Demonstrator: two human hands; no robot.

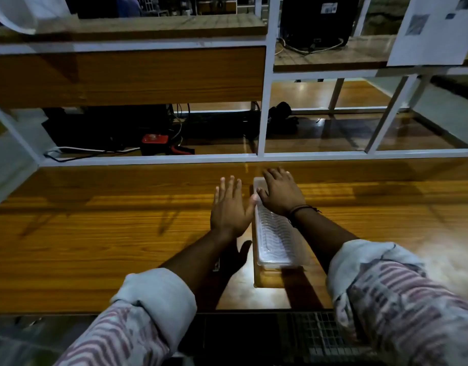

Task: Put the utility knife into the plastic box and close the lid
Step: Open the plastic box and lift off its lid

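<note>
The long translucent plastic box (274, 233) is seen on the wooden worktop (95, 233) with its lid down, pressed flat by the right hand (281, 194), the left hand (231, 207) open-gripped beside it; the utility knife, unseen, is judged inside.

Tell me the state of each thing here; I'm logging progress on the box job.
Plastic box: on the wooden table, lid on; contents can't be made out.
Right hand: palm down, pressing on the far end of the lid.
Left hand: open, fingers spread, beside the box, thumb at its edge, holding nothing.
Utility knife: not visible.
</note>
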